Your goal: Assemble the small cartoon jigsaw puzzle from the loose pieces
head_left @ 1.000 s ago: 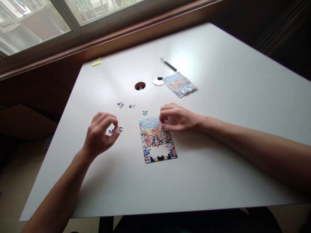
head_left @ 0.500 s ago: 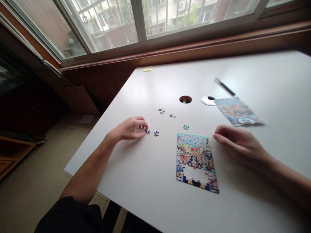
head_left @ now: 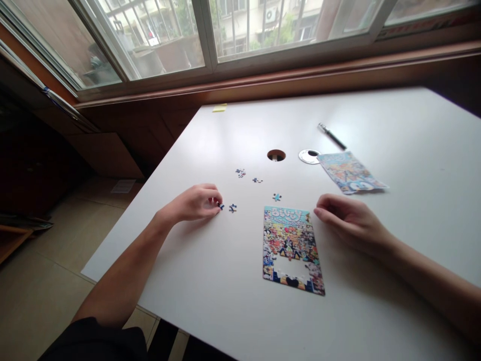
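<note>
My left hand (head_left: 199,201) is over the white table, with thumb and fingertips pinched on a small dark blue puzzle piece (head_left: 221,206). Just right of those fingertips lies another blue piece (head_left: 233,208). A colourful jigsaw puzzle (head_left: 287,233) with a white gap in its lower half lies flat in front of me. My right hand (head_left: 347,218) rests on the table beside the puzzle's upper right corner, its fingers curled in and nothing showing in them. Above the puzzle is a light blue piece (head_left: 277,197).
Farther back lie a piece cluster (head_left: 240,173) and another piece (head_left: 257,180). Behind them are a round hole (head_left: 276,155) and a metal ring cover (head_left: 308,157). A printed picture sheet (head_left: 349,172) and a black pen (head_left: 332,136) lie at right. The table's left edge drops to a tiled floor.
The camera view has shifted, so everything sits farther left. My left fingertips have closed on the dark blue piece. My right hand keeps its place beside the puzzle.
</note>
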Demonstrator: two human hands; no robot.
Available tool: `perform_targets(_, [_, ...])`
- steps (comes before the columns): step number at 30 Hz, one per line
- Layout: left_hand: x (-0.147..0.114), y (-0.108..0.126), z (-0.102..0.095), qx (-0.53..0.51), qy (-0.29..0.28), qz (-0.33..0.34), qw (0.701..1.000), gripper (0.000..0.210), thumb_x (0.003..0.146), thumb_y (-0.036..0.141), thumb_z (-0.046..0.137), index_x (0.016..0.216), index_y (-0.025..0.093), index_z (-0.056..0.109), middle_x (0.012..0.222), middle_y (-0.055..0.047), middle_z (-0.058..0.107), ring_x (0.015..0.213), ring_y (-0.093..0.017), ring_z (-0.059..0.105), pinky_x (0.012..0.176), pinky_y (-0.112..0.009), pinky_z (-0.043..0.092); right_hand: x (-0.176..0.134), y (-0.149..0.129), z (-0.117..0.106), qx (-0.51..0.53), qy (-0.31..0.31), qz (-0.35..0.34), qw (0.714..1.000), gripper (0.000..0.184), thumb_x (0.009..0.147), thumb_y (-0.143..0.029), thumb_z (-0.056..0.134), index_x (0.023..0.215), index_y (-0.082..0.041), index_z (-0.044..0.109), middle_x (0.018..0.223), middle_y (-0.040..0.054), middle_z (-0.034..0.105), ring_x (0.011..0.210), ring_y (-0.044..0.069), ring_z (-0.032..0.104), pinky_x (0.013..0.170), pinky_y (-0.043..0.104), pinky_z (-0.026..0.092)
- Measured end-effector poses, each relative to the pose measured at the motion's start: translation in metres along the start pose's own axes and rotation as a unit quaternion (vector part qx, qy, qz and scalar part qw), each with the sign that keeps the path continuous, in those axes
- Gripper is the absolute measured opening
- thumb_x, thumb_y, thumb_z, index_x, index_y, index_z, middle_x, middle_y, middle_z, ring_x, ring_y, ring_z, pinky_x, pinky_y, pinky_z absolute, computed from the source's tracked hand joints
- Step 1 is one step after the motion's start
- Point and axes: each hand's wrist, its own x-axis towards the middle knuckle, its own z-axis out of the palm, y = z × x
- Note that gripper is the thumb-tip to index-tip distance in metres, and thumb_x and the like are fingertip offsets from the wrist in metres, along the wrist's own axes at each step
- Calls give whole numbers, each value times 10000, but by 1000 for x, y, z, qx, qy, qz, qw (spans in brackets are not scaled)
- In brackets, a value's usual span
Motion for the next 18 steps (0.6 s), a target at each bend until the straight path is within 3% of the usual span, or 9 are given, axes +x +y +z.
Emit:
perform_targets(11, [1, 2, 4, 3, 12, 7, 1000, 107, 830, 147, 563, 894, 181, 643, 915, -34, 644, 786, -129, 600, 691, -260, 511, 2, -3, 2, -4, -1, 0, 1000, 287, 916, -426, 556, 742, -198, 541, 665, 7, 513, 638, 156, 456, 585, 309, 351])
perform_targets(14, [15, 2, 10, 52, 52, 27, 997, 142, 881, 164, 542, 962, 180, 657, 1026, -66, 662, 953, -180, 616, 813, -329, 535, 3, -5, 2, 2, -6, 0, 1000, 291, 911, -425, 559, 730, -199, 534, 649, -1, 494, 619, 148, 432, 570, 302, 344])
perform_targets(18, [50, 1, 22, 118, 74, 90, 986, 355, 895, 108, 517, 1231, 172, 613, 1305, -109, 613, 1242, -230, 537, 1055, -449, 461, 4, -6, 1, 3, -7, -2, 1000, 283, 896, -424, 568, 722, -203, 542, 641, -6, 491, 603, 145, 426, 559, 296, 340])
